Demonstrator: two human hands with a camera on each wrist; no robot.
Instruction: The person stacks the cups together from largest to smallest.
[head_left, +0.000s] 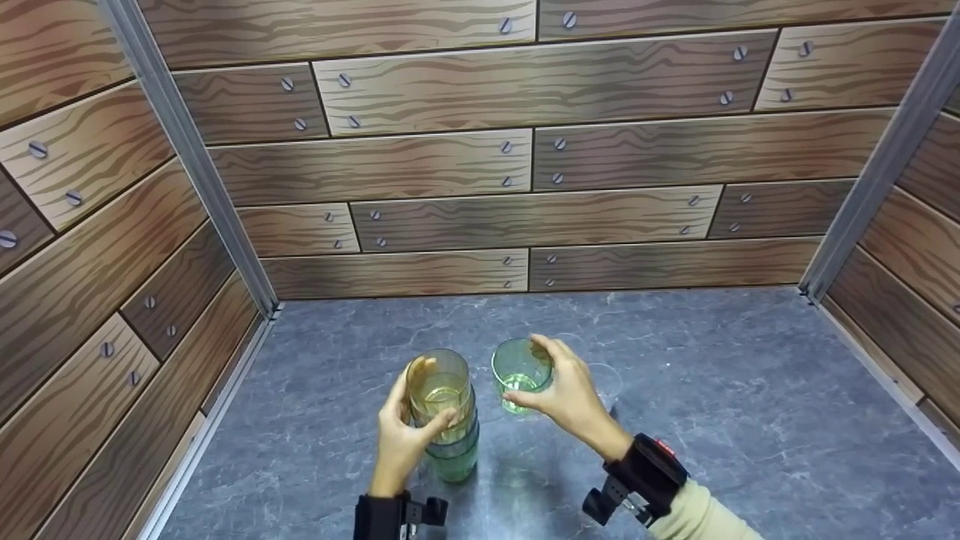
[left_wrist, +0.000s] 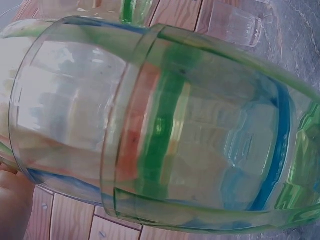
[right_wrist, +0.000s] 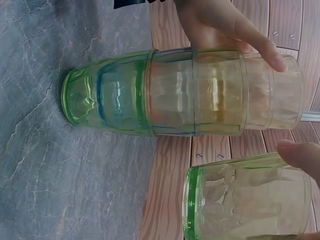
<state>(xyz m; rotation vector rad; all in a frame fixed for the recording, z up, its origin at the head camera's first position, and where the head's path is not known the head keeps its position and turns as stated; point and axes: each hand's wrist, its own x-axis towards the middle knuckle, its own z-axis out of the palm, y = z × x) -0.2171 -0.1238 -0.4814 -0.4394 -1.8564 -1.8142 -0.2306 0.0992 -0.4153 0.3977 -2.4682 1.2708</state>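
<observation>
A tall stack of nested tinted glasses stands upright on the table, green at the bottom with blue and yellowish ones higher up. My left hand grips the stack near its top, thumb on the near side and fingers round the far left side. Just right of it, my right hand holds a single green glass between thumb and fingers, mouth up. In the right wrist view this green glass is apart from the stack, its base raised off the table.
Clear glasses stand behind and right of my right hand, faint in the head view; one clear glass also shows in the left wrist view. The grey marbled tabletop is bounded by a wood-patterned back wall and side walls.
</observation>
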